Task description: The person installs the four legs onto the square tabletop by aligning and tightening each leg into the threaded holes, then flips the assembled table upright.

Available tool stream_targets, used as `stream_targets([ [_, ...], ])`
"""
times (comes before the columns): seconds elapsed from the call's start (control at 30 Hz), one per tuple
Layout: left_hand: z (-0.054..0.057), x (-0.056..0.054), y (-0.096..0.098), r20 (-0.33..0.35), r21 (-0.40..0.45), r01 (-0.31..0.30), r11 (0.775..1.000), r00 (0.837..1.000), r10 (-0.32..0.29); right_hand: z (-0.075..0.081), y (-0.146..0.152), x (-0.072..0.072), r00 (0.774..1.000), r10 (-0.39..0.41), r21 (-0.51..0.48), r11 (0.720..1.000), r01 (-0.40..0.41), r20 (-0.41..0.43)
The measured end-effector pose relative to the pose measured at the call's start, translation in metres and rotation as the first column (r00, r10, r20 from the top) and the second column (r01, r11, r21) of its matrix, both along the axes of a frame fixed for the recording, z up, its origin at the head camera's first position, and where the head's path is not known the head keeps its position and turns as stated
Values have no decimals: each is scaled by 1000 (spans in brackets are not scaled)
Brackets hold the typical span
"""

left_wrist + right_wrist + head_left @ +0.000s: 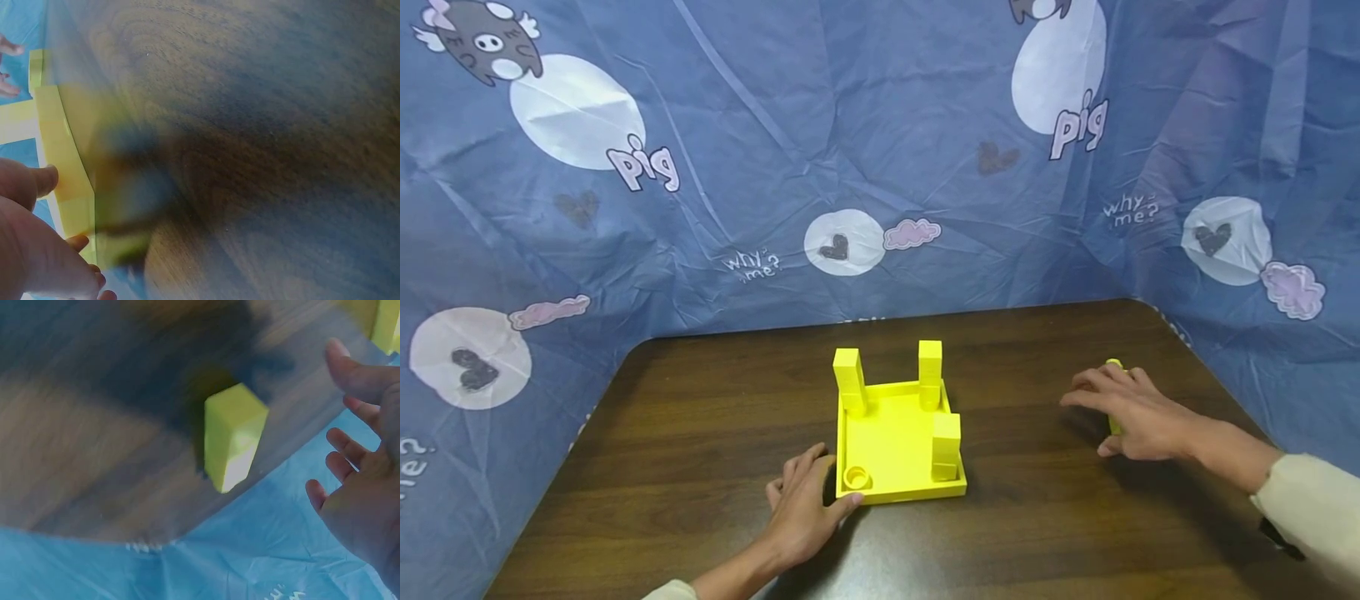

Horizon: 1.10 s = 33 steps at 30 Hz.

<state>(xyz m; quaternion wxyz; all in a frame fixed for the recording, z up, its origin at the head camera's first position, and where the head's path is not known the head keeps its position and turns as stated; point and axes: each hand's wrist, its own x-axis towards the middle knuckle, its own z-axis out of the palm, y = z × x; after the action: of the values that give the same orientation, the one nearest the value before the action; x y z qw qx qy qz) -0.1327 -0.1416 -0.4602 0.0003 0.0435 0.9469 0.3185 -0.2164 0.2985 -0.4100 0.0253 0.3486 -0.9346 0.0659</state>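
Observation:
A square yellow tray-like base (895, 494) with raised edges lies on the table. Yellow block posts stand upright at three of its corners; its near-left corner has a round, hollow socket (857, 477). My left hand (805, 508) holds that corner, its thumb on the front wall and fingers by the left side. Off to the right, my right hand (1138, 421) hovers around a loose yellow post (234, 437), partly hidden behind it in the head view. The right wrist view shows a gap between the post and the spread fingers (350, 447).
The brown wooden table (715, 408) has a rounded far edge. Behind and beside it hangs a blue cloth (760, 167) printed with pigs and hearts. A dark object (1279, 537) shows under the right sleeve.

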Motion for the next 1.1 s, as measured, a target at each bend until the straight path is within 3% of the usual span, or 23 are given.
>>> stream_targets([
  [0.1, 0, 0, 0, -7, 0, 0, 1000, 1000, 0, 0, 10, -2, 998, 34, 127, 992, -26, -56],
  [0.23, 0, 1, 0, -4, -1, -1, 1000, 1000, 1, -2, 25, -4, 994, 65, 226, 973, -43, -91],
  [0.6, 1, 0, 0, 5, -2, -2, 1000, 1000, 2, -6, 42, -9, 971, 129, 347, 937, -53, -201],
  [0.9, 2, 0, 0, 5, -5, 0, 1000, 1000, 0, -16, 48, -12, 933, 239, 413, 904, -112, -270],
  [1.1, 3, 0, 0, 14, -13, 1, 1000, 1000, 0, -25, 52, -16, 875, 323, 379, 908, -180, -359],
])
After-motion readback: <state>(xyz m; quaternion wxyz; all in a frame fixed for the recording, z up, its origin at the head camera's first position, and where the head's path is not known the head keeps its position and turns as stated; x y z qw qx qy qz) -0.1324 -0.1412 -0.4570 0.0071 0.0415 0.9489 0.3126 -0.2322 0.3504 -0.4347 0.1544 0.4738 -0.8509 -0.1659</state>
